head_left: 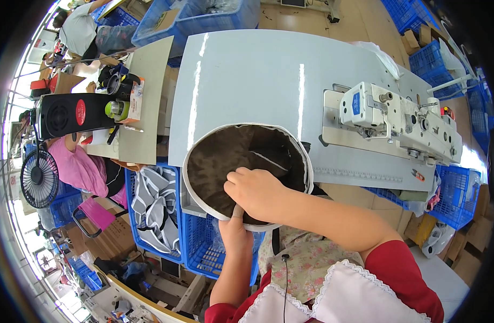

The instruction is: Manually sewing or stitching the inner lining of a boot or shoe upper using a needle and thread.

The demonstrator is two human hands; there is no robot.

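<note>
We hold a round fabric piece [241, 156], dark brown inside with pale piped edging, at the near edge of the grey tabletop [247, 75], left of the white sewing machine [397, 121]. It looks light and soft, likely to flop, so the stiffer rim seems the best hold. Our left hand [235, 229] pinches the near rim, grip closed on it. Our right hand [255, 191] rests inside, fingers curled against the lining.

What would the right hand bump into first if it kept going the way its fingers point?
Probably the brown lining inside the round fabric piece. The right hand reaches in over its white rim, fingers curled toward the left; depth is hard to judge.
</note>
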